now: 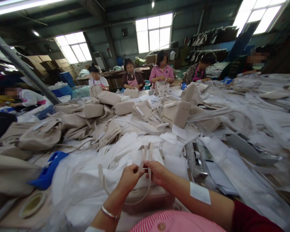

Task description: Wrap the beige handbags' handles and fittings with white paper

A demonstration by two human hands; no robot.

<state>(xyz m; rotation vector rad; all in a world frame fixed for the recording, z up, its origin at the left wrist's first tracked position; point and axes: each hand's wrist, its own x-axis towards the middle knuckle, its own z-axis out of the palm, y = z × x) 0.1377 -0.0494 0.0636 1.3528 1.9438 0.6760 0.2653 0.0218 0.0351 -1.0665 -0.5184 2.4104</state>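
Observation:
A beige bag strap [144,155] rises between my two hands near the bottom middle of the head view. My left hand [128,176] pinches it with closed fingers from the left. My right hand [157,171] grips it from the right, fingers closed. The strap loops down and around below my hands over a bag wrapped in clear plastic [149,200]. White wrapping sheets [87,180] lie under and around them. A silver bangle sits on my left wrist, and a white patch is stuck on my right forearm.
Beige handbags [176,112] are heaped across the long table. A blue plastic piece [48,170] and a tape roll [32,204] lie at the left. Several people sit working along the far side and both ends. Cardboard boxes stand at the back left.

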